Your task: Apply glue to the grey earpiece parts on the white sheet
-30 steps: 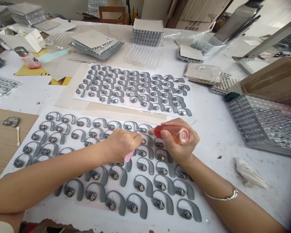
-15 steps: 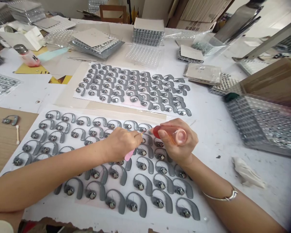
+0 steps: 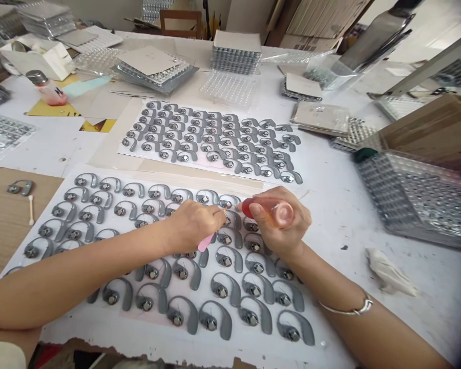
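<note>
My right hand (image 3: 282, 228) is wrapped round a small clear bottle of reddish liquid (image 3: 273, 212), its red tip pointing left over the near white sheet (image 3: 100, 328). My left hand (image 3: 194, 225) pinches a thin pink stick (image 3: 205, 243), whose tip meets the bottle's tip above a grey ear-hook part (image 3: 230, 219). Rows of the same grey ear-hook parts cover this sheet. A silver bracelet (image 3: 349, 309) sits on my right wrist.
A second sheet of grey ear-hook parts (image 3: 215, 141) lies farther back. Clear blister trays (image 3: 418, 200) stand at the right, stacked trays (image 3: 234, 54) at the back. A pink bottle (image 3: 46, 88) lies far left, a crumpled white wipe (image 3: 388, 271) at right, and brown cardboard (image 3: 3, 225) with one loose part at left.
Both hands stay together at the same spot over the near sheet. The view has shifted slightly; nothing was picked up or let go.
</note>
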